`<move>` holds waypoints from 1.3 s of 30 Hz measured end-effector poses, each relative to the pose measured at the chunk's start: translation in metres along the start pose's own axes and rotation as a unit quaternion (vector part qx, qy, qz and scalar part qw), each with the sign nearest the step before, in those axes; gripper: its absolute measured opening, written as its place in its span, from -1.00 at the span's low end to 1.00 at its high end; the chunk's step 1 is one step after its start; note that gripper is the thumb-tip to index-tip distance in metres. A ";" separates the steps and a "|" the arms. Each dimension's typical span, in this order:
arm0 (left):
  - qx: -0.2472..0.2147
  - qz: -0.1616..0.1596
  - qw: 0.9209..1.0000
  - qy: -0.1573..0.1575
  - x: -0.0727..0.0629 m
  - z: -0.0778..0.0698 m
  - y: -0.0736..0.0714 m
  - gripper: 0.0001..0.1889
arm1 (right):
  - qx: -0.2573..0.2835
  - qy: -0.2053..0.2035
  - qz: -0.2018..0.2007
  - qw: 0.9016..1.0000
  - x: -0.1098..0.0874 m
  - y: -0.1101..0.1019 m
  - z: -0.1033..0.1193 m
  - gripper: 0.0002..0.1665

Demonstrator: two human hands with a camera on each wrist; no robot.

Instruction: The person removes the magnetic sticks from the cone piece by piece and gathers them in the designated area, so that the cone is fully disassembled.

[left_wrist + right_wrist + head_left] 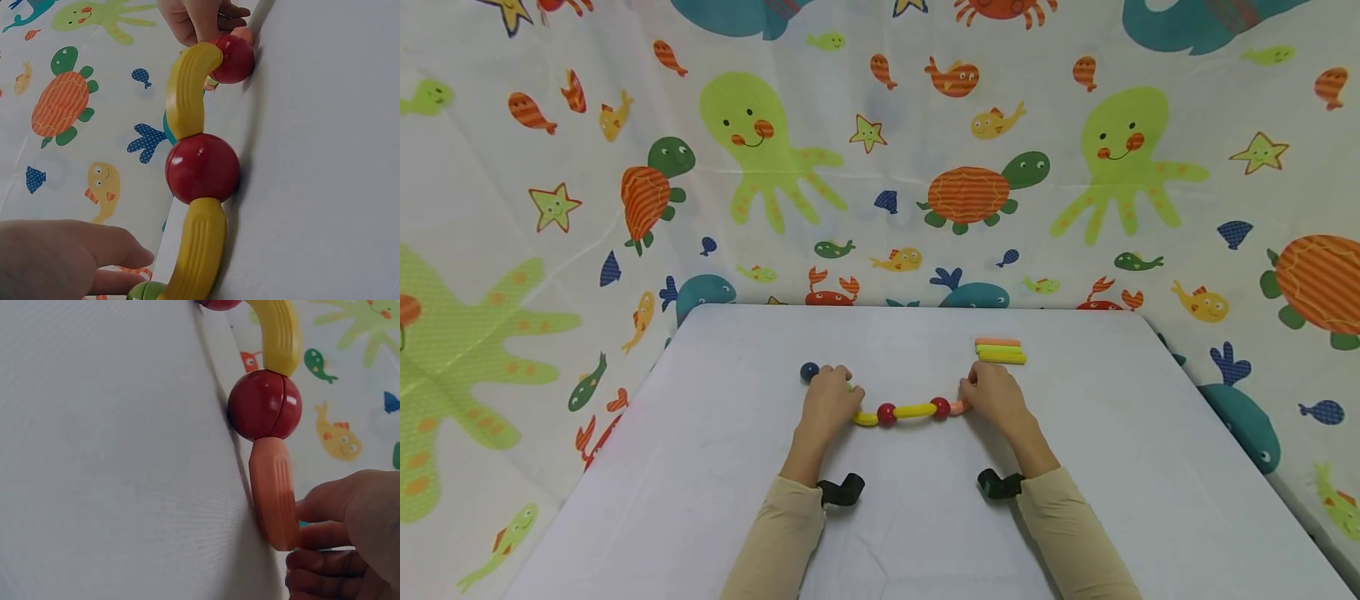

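A chain of magnetic toy pieces lies on the white table between the two hands. From the left it runs green ball (147, 291), curved yellow rod (200, 250), red ball (203, 169), second yellow rod (914, 411), second red ball (265, 405) and orange rod (274, 494). At the left end, my left hand (831, 397) has its fingers around the green ball, which it mostly covers in the head view. My right hand (997, 398) pinches the free end of the orange rod with thumb and fingertips.
A dark blue ball (808, 372) sits just beyond the left hand. Behind the right hand lie several rods side by side, an orange rod (997, 342) and yellow rods (1002, 357). A cloth with sea animals (865, 208) hangs behind the table (917, 533).
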State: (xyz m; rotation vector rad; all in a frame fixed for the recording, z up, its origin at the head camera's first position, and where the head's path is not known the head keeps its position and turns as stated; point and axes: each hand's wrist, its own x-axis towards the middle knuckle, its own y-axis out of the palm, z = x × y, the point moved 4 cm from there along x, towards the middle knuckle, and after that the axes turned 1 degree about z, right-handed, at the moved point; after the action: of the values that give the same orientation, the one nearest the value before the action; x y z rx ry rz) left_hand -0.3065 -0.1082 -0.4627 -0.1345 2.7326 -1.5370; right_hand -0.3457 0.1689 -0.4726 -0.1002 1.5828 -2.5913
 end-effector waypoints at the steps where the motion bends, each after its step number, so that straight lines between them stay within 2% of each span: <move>1: 0.004 -0.002 1.000 0.001 0.000 -0.001 0.000 -0.62 | 0.001 0.000 -0.001 1.000 0.000 -0.001 0.001 -0.72; 4: 0.012 -0.019 1.000 0.016 0.000 -0.005 -0.001 -0.62 | 0.001 0.000 -0.003 1.000 0.000 -0.003 0.002 -0.72; 8: -0.004 -0.046 0.998 0.050 0.000 -0.015 -0.001 -0.65 | -0.001 -0.012 -0.010 1.000 0.001 -0.006 0.004 -0.73; 12: -0.030 -0.049 0.994 0.091 -0.002 -0.027 0.005 -0.68 | 0.011 -0.042 -0.009 0.999 0.000 -0.008 0.008 -0.77; 17: -0.040 -0.025 0.988 0.147 -0.006 -0.042 0.017 -0.69 | 0.038 -0.078 0.020 0.996 -0.003 -0.012 0.014 -0.77; 23: -0.033 0.016 0.980 0.198 -0.012 -0.059 0.032 -0.66 | 0.060 -0.121 0.074 0.988 -0.005 -0.013 0.019 -0.75; 32: -0.024 0.049 0.972 0.228 -0.020 -0.071 0.050 -0.63 | 0.079 -0.153 0.146 0.974 -0.008 -0.007 0.021 -0.69; 39: -0.035 0.068 0.969 0.236 -0.025 -0.077 0.057 -0.65 | 0.061 -0.187 0.158 0.968 -0.008 0.000 0.023 -0.71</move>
State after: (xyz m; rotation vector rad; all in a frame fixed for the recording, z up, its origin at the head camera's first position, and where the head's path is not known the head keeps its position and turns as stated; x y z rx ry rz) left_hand -0.2891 -0.0116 -0.4720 0.4711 3.0585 -1.6078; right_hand -0.3355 0.1501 -0.4621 -0.2831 1.1971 -2.2511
